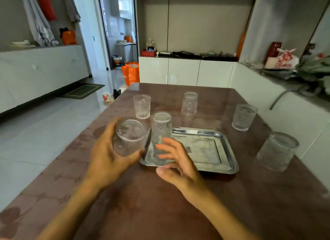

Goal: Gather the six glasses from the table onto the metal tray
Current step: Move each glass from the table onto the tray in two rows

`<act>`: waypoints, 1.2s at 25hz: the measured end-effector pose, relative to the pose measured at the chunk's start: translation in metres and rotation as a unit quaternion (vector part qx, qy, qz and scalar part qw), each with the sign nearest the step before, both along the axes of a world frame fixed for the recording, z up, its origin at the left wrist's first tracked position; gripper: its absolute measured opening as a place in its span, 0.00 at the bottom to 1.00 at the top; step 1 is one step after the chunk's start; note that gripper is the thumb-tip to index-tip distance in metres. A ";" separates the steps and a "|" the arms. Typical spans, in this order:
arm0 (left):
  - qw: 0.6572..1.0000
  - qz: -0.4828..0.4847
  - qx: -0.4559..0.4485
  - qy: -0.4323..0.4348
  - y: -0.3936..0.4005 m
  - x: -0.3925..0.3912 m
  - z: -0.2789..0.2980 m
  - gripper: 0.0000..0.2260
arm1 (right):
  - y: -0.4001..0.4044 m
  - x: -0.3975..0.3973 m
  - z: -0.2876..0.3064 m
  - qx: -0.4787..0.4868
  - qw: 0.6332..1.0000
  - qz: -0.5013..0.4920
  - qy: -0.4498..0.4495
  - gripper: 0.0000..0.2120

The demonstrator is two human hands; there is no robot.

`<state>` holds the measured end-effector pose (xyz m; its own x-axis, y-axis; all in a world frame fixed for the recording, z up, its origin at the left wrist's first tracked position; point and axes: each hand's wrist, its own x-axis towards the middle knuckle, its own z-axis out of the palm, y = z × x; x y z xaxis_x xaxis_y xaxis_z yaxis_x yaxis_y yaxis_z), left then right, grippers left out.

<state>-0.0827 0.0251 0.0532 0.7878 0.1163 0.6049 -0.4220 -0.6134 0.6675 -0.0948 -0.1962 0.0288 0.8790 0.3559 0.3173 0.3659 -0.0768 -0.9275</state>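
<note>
A metal tray (210, 148) lies in the middle of the brown table. One ribbed glass (161, 129) stands upside down on the tray's left end; my right hand (175, 161) is just in front of it, fingers spread around its base, whether touching I cannot tell. My left hand (107, 157) grips another upside-down glass (129, 136) just left of the tray. Four other glasses stand on the table: far left (142, 106), far middle (189, 102), right (243, 116) and near right (277, 151).
The table (142, 204) has its left edge beside a pale tiled floor and a white bench along its right side. An orange bag (131, 72) stands on the floor beyond the far edge. White cabinets line the back wall.
</note>
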 end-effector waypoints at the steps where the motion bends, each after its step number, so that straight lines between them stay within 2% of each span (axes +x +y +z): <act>1: 0.998 -0.027 0.051 -0.027 -0.020 -0.004 0.004 0.39 | 0.005 0.000 0.004 0.029 1.000 -0.002 0.011 0.31; 3: 0.976 -0.033 0.190 -0.104 -0.058 -0.008 0.010 0.35 | 0.008 0.001 0.008 0.071 0.993 -0.089 -0.011 0.33; 5: 0.952 -0.066 0.268 -0.133 -0.080 -0.003 0.009 0.36 | 0.000 0.003 0.005 0.089 0.980 -0.174 -0.045 0.33; 7: 0.952 -0.147 0.259 -0.067 -0.080 0.009 0.003 0.40 | -0.020 0.011 0.005 0.111 0.969 -0.219 -0.038 0.33; 8: 0.958 -0.175 0.226 -0.017 -0.074 0.016 -0.001 0.42 | -0.032 0.018 0.008 0.116 0.962 -0.245 -0.023 0.33; 9: 0.969 -0.175 0.171 0.027 -0.065 0.023 -0.006 0.40 | -0.044 0.028 0.014 0.113 0.956 -0.271 -0.004 0.32; 11: 0.987 -0.100 0.068 0.104 -0.039 0.040 -0.021 0.36 | -0.063 0.052 0.028 0.093 0.948 -0.301 0.046 0.32; 12: 0.984 -0.065 0.068 0.152 -0.027 0.048 -0.029 0.40 | -0.068 0.064 0.036 0.069 0.947 -0.307 0.066 0.33; 15: 0.944 -0.085 0.207 0.242 -0.014 0.061 -0.049 0.49 | -0.064 0.101 0.047 -0.083 0.938 -0.332 0.058 0.36; 17: 0.935 -0.094 0.234 0.249 -0.013 0.064 -0.056 0.49 | -0.053 0.121 0.044 -0.172 0.921 -0.348 0.042 0.38; 23: 0.934 -0.102 0.233 0.249 -0.011 0.067 -0.061 0.51 | -0.027 0.149 0.017 -0.273 0.903 -0.330 0.037 0.39; 30: 0.935 -0.107 0.216 0.259 -0.012 0.066 -0.056 0.53 | -0.026 0.143 -0.001 -0.316 0.889 -0.329 0.037 0.41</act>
